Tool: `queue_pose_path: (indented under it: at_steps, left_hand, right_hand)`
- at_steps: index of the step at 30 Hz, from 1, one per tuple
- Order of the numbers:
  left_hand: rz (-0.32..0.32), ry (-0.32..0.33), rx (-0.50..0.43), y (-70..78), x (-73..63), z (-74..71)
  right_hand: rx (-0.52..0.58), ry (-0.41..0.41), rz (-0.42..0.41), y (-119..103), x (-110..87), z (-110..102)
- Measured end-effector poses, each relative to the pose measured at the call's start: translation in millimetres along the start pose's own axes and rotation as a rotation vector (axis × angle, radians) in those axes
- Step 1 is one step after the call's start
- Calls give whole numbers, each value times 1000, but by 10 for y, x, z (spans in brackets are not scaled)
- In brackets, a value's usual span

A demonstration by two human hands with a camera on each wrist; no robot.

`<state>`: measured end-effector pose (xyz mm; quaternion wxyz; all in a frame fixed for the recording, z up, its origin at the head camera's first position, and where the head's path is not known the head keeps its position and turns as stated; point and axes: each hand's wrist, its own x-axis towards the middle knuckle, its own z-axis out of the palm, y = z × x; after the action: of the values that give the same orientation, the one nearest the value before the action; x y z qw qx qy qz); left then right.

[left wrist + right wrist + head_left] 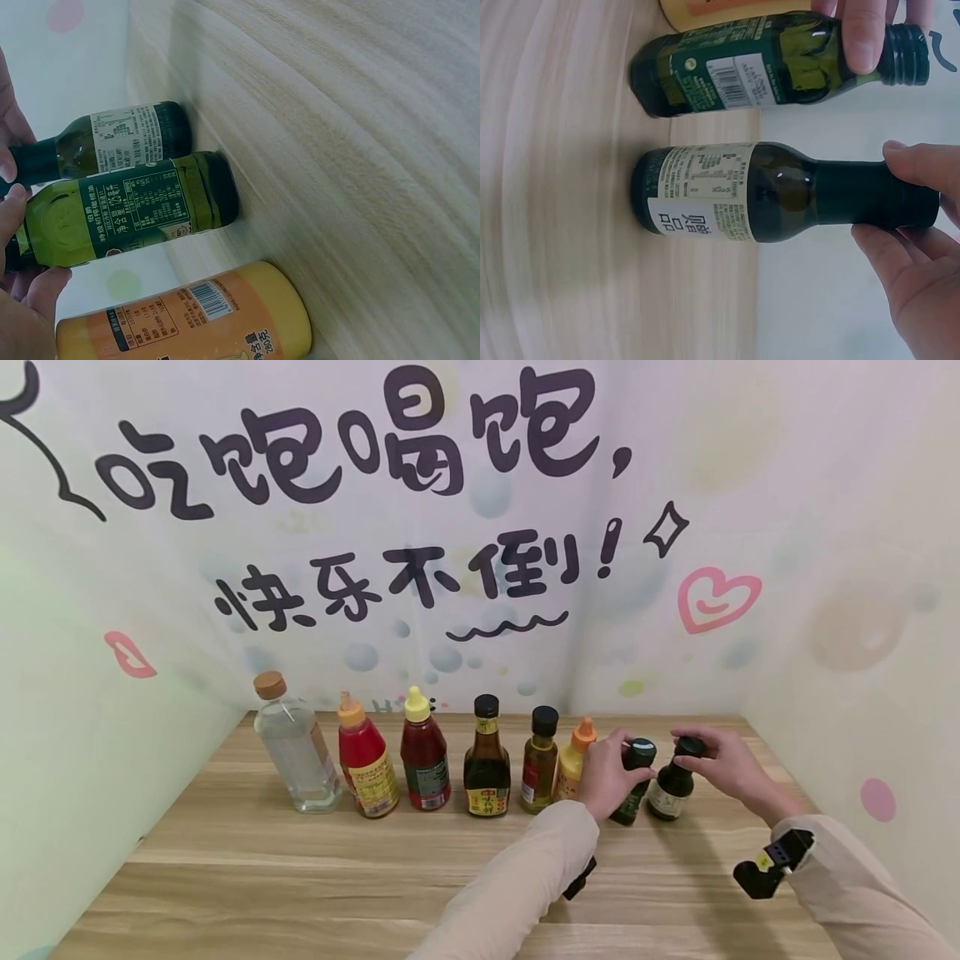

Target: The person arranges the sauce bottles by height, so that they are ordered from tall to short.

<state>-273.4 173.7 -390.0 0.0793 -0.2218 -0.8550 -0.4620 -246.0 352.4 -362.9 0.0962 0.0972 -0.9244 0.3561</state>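
Note:
My left hand [600,774] grips a small green olive oil bottle [628,804] by its neck, just below the dark cap. The bottle leans slightly; in the left wrist view its green label [131,210] faces the camera. Close on its right stands a small dark bottle [670,795] with a cream label. My right hand [726,767] pinches this second bottle's dark neck between thumb and fingers. A white sticker [682,216] shows on its label in the right wrist view. Left of the olive oil, a yellow squeeze bottle [570,768] with an orange cap is partly hidden by my left hand.
Leftward along the wooden table [300,877] run a black-capped bottle [540,764], a dark sauce bottle [487,768], two red squeeze bottles [425,760] [367,768] and a clear bottle [296,752]. A printed cloth [480,668] hangs behind them.

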Motion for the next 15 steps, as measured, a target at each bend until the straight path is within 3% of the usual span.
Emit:
queue_pose_path:
  at_steps: [7,15]
  left_hand:
    - [-7,3,8,3,6,-2]
    - [-1,4,27,11,-3,-7]
  right_hand:
    - [-6,14,-14,64,-4,-2]
    - [0,26,-86,135,-23,40]
